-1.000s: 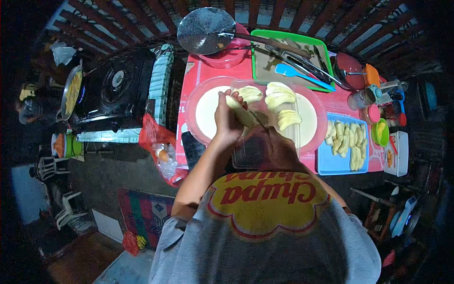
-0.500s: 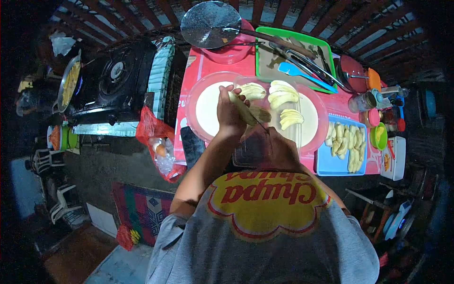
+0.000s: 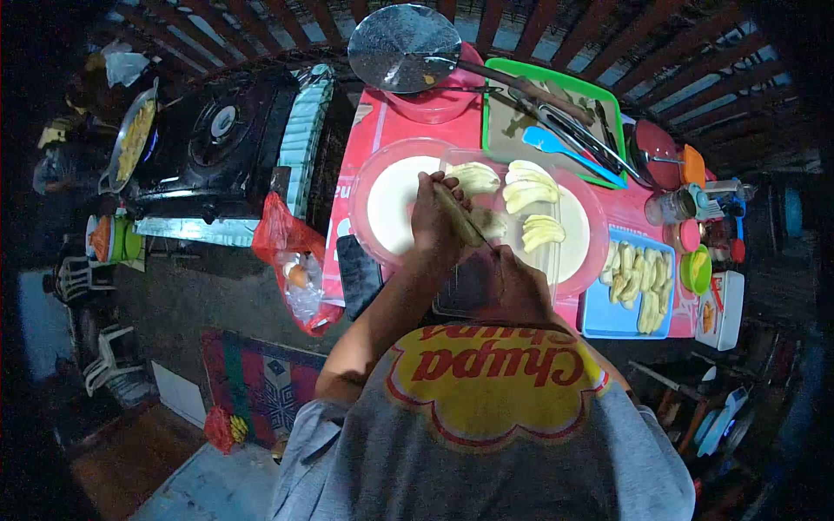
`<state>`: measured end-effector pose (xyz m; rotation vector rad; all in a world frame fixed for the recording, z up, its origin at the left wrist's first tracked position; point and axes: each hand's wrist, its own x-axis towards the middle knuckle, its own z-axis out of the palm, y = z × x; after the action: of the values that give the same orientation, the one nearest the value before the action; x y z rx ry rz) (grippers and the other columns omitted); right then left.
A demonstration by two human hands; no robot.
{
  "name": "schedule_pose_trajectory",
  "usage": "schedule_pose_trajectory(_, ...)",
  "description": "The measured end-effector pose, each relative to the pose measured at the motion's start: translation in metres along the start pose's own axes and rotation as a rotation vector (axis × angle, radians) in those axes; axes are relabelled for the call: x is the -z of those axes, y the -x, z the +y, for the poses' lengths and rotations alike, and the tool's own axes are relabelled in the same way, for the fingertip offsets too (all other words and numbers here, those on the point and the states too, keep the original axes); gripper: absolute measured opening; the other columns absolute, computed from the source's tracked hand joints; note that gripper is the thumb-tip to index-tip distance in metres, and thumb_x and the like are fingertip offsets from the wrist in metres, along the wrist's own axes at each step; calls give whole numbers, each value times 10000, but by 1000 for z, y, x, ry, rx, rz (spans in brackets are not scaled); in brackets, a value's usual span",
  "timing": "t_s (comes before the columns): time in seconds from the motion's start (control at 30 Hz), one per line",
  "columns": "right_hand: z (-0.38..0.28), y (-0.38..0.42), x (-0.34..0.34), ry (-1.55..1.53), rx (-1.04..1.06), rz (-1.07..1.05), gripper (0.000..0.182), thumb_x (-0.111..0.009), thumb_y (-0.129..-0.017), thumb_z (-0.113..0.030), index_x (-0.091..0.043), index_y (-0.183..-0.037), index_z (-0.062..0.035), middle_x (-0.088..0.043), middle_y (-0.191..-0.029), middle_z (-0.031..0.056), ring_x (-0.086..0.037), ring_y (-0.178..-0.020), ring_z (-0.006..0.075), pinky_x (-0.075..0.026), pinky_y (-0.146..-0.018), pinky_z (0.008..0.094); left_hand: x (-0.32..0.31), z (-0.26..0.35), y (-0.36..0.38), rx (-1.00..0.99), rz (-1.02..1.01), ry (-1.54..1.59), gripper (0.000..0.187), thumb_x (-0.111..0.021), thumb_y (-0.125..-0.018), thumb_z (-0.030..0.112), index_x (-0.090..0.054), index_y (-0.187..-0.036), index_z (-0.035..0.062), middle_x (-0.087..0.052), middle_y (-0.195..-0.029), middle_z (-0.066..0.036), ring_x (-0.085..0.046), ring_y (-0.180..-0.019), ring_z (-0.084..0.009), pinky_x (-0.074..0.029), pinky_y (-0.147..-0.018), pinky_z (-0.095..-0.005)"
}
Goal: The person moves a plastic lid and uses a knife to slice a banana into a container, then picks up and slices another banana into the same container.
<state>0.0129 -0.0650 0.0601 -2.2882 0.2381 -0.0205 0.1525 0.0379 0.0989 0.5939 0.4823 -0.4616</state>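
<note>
My left hand (image 3: 433,213) is closed around a peeled banana (image 3: 460,219), held at a slant over a clear plastic tray (image 3: 460,300). In my right hand (image 3: 524,285) is a small knife (image 3: 487,244), its thin blade against the banana's lower end. Fanned banana slices (image 3: 530,187) lie on the far part of the tray, with a smaller fan (image 3: 543,232) nearer me. Beneath the tray's sides sits a wide pink basin (image 3: 363,200) of pale, creamy batter (image 3: 395,204). The fingers of my right hand are partly hidden.
To the right, a blue tray (image 3: 608,324) holds several peeled bananas (image 3: 638,269). A green-rimmed tray (image 3: 556,74) carries tongs and a blue spatula (image 3: 547,141). A wok lid (image 3: 404,48) rests at the back. Leftward are a black stove (image 3: 226,139) and a pan of frying food (image 3: 135,135).
The whole view has shifted slightly. The banana has turned a little in my left hand, and a pale slice now shows on the tray behind it. Both hands keep their hold.
</note>
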Motion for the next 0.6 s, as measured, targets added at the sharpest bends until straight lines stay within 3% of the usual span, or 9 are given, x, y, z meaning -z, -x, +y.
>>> schedule_pose_trajectory(0.2,-27,-12,3,-492,-268,-58,231,-440,-815,-225,-447,-969,-53,-534,-746,198,-538,-677,305,-424,-595,333,0,2,2,37,33,38,286,-340,-858,375,-414,-872,99,-445,-723,-27,-419,-599,-130,-407,-581,-274)
schedule_pose_trajectory(0.27,-63,-18,26,-45,-405,-185,209,-404,-830,-146,-468,-1025,-108,-549,-868,179,-536,-803,315,-420,-691,317,-1,2,4,40,57,16,279,-341,-858,373,-416,-865,104,-444,-720,-24,-420,-599,-128,-408,-584,-270)
schedule_pose_trajectory(0.3,-52,-18,19,-41,-407,-188,209,-404,-830,-146,-468,-1025,-108,-549,-868,179,-536,-803,315,-420,-691,317,-2,2,6,74,51,48,271,-341,-859,366,-416,-860,106,-444,-717,-22,-420,-597,-127,-407,-579,-266)
schedule_pose_trajectory(0.37,-30,-17,2,-133,-212,-30,197,-405,-816,-197,-449,-939,-50,-536,-779,220,-535,-769,367,-419,-637,385,0,0,6,109,47,81,263,-340,-861,360,-417,-855,108,-444,-715,-19,-421,-596,-127,-407,-575,-262)
schedule_pose_trajectory(0.47,-48,-20,13,106,-167,-64,200,-416,-808,-197,-443,-938,-47,-535,-768,217,-526,-790,371,-419,-630,392,9,-5,-2,139,8,129,250,-340,-864,349,-416,-848,111,-446,-715,-17,-421,-587,-127,-410,-567,-256)
schedule_pose_trajectory(0.6,-37,-18,4,126,-131,-5,208,-439,-789,-181,-444,-952,-52,-532,-741,202,-530,-745,370,-423,-610,372,13,-8,-1,225,-7,257,231,-331,-868,327,-418,-853,114,-453,-732,-23,-459,-645,-138,-443,-667,-266)
